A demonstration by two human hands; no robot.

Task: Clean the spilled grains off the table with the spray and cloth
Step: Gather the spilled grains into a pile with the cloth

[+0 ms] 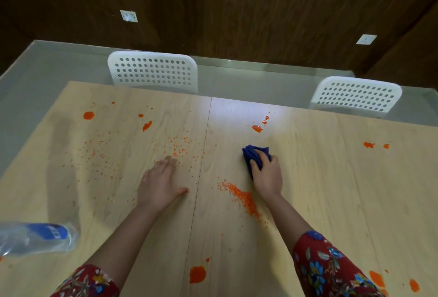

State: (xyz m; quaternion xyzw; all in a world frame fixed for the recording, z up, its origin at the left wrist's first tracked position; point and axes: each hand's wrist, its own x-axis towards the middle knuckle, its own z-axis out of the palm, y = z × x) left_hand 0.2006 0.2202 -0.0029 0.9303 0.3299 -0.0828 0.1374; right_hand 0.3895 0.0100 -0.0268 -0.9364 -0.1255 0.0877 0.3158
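Small orange grains lie scattered over the light wooden table (331, 190). One dense heap of grains (244, 198) sits just left of my right wrist, and a thin scatter of grains (177, 148) spreads beyond my left fingertips. My right hand (266, 175) grips a bunched dark blue cloth (253, 155) and presses it on the table. My left hand (160, 181) lies flat on the tabletop, fingers straight, holding nothing. A clear spray bottle with a blue label (38, 237) lies at the table's left edge, blurred.
Orange liquid blots mark the table: orange blot (88, 115) at far left, orange blot (257, 128) in the far middle, orange blot (197, 274) near the front. Two white perforated chairs, chair (152, 71) and chair (356, 94), stand at the far edge before a dark wooden wall.
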